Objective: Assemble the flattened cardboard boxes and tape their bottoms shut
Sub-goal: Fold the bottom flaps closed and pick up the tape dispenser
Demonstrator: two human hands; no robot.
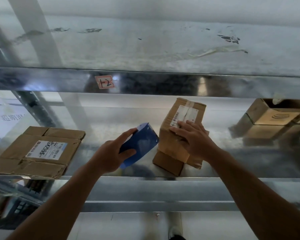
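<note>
Blue tape dispenser (142,144): gripped in left hand (111,156), at 9 o'clock of the cardboard box (173,141). Right hand (196,139): flat, palm down, pressing that box. Recommended: pin flaps square, lay tape along seam. Flattened box (38,151): far 9 o'clock.

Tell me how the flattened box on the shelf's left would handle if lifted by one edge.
The flattened box looks creased and worn, so it would probably sag or fold along its flaps. Thin and flat, it is likely light and would slide, not tip.

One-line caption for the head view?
Left hand grips blue tape dispenser; right hand rests on cardboard box on metal shelf.
</note>
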